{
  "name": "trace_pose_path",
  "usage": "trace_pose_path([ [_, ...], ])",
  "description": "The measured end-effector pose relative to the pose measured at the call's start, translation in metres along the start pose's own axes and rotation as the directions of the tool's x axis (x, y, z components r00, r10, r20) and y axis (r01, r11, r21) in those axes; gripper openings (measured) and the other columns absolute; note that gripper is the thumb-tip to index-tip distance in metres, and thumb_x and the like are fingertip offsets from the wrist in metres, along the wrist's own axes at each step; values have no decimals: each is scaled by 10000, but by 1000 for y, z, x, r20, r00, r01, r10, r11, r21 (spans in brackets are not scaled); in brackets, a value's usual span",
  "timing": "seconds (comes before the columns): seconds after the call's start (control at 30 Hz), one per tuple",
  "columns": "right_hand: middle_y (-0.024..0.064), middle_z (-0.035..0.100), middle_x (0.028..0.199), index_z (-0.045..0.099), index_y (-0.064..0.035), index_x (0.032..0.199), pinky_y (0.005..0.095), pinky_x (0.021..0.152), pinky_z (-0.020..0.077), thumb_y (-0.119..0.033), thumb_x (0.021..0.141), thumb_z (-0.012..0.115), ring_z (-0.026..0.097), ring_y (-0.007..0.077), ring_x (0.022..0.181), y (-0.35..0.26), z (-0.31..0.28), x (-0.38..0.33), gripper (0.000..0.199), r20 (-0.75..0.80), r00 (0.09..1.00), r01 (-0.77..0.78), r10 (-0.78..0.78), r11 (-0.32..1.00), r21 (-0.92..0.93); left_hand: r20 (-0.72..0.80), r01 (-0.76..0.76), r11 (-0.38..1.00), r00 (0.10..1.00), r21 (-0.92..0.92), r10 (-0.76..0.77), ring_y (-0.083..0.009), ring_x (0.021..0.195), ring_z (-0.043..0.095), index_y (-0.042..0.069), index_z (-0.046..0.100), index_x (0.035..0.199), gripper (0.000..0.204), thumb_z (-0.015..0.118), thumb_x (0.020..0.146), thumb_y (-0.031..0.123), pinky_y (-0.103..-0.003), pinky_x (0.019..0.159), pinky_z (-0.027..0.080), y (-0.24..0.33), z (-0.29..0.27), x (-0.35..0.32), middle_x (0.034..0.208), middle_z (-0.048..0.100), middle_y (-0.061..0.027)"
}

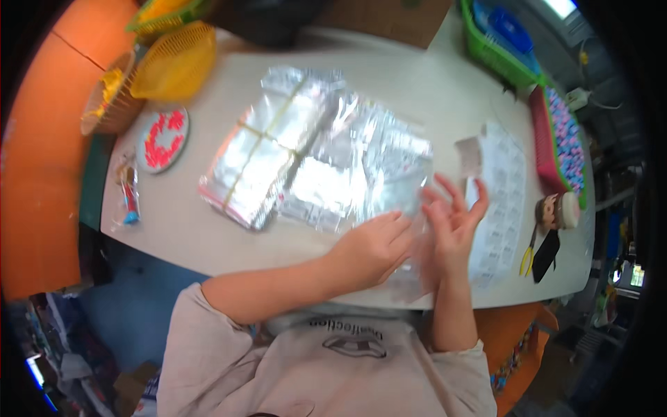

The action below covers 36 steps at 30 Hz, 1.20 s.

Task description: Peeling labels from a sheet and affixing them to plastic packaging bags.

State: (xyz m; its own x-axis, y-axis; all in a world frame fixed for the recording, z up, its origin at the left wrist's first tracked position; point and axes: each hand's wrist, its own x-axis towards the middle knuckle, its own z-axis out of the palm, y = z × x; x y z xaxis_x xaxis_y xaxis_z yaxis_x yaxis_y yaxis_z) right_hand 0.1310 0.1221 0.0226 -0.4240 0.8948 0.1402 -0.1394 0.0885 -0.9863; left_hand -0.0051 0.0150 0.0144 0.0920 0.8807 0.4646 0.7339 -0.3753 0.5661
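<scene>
My left hand (372,251) is closed, its fingertips pinching the edge of a clear plastic bag (419,267) that hangs down beside the table's front edge. My right hand (455,221) is open with its fingers spread, just right of that bag; its palm side may touch the bag, I cannot tell. Beyond my hands lies a loose spread of clear plastic bags (361,167), shiny with reflections. To their left is a thick bundle of clear bags (260,153), tied crosswise with a thin yellowish band. Motion blurs the fingers a little.
Printed paper sheets (501,201) lie right of my hands. Farther right are a lidded jar (558,211), yellow-handled pliers (528,257), a black flat object (547,256) and a pink basket of beads (545,142). A white plate (148,156) of red pieces and yellow baskets (177,62) stand left.
</scene>
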Motion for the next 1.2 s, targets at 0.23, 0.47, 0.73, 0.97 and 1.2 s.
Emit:
trace_pose_path([
  [0.23, 172, 496, 1277, 100, -146, 1461, 302, 900, 504, 35, 897, 588, 614, 216, 1065, 34, -9, -8, 768, 45, 999, 2, -4, 1000, 30, 23, 91, 993, 996, -70, -90, -341, 1001, 626, 39, 650, 979, 147, 644, 869, 136, -409, 808, 529, -6, 2, -5, 1017, 654, -133],
  [0.47, 199, 524, 1222, 180, -84, 1433, 297, 839, 525, 10, 880, 604, 618, 186, 985, 38, -10, -5, 703, 71, 997, 4, -6, 1000, 29, 53, 55, 998, 997, -15, -54, -364, 998, 624, 28, 631, 947, 126, 643, 865, 123, -411, 825, 529, 3, 2, -11, 993, 645, -141],
  [0.73, 98, 578, 1174, 351, -108, 1392, 268, 723, 554, -120, 961, 569, 650, 176, 925, -41, -26, 6, 483, -112, 993, -18, 24, 998, 62, 242, -71, 962, 970, 265, 5, -439, 1255, 437, 7, 557, 1186, 519, 699, 815, 341, -522, 1027, 382, 10, 9, -21, 1307, 494, -237],
  [0.97, 27, 629, 1016, 593, -56, 1153, 240, 671, 539, -162, 960, 597, 627, 108, 856, -44, -48, 9, 220, -74, 927, -369, 367, 929, -13, 243, -4, 977, 969, 214, -49, -495, 1283, 399, 14, 541, 1264, 622, 714, 808, 400, -575, 1045, 359, 9, 14, -26, 1338, 423, -332],
  [1.2, 35, 650, 1023, 635, -10, 1071, 276, 772, 540, -169, 944, 621, 630, 113, 900, -30, -30, 18, 204, 19, 905, -424, 424, 905, -25, 305, -11, 975, 950, 222, -59, -478, 1337, 346, 6, 483, 1337, 745, 682, 806, 488, -592, 1059, 314, 9, 12, -36, 1417, 346, -346],
])
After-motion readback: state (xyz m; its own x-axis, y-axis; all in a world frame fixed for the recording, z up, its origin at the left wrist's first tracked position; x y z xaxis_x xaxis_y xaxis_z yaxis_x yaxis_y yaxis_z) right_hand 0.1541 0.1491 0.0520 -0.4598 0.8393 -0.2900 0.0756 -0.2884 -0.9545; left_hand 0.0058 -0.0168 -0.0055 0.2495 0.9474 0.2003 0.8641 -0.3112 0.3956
